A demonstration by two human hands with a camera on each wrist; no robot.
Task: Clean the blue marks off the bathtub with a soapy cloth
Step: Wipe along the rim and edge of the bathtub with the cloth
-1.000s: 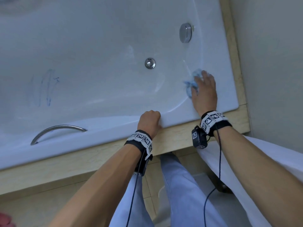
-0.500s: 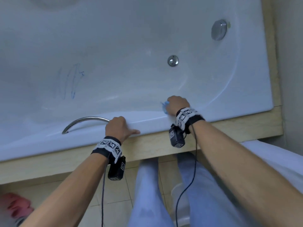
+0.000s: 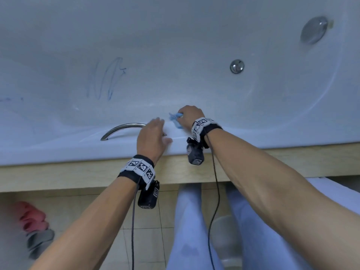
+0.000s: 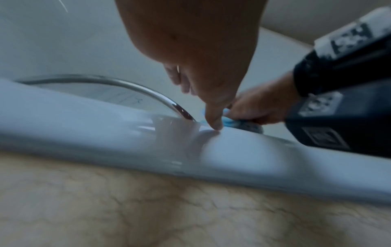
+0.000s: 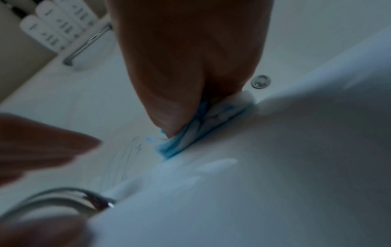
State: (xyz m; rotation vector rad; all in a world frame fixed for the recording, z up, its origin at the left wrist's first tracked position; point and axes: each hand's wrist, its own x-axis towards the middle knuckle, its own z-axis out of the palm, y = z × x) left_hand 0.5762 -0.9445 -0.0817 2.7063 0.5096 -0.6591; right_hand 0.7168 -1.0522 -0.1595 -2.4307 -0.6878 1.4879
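Since a second ago the right hand (image 3: 190,115) has been travelling with the cloth (image 3: 176,119) from the tub's far right corner along the near edge toward the grab handle (image 3: 124,128), and the left hand (image 3: 153,139), earlier curled over the rim, is now lying nearly flat beside that handle.

The right hand is clenching the bunched blue-and-white cloth, thumb (image 5: 167,117) and fingers pinching it, and is pressing it against the inner edge of the bathtub rim (image 3: 58,151) just right of the handle. The left hand is resting loosely spread, holding nothing, its thumb tip (image 4: 215,123) touching the rim right at the handle's right end, just beside the cloth.

The blue marks (image 3: 109,78) are sitting on the tub's inner wall beyond the handle and a little to its left, well apart from the cloth; a fainter smear (image 3: 11,99) is showing farther left. The round drain (image 3: 237,66) and the chrome overflow knob (image 3: 313,32) are lying far to the handle's right. Nearer than the handle, a pale wooden ledge (image 3: 58,174) is running under the rim, above tiled floor (image 3: 152,240), where red and grey slippers (image 3: 36,228) are lying to the left.
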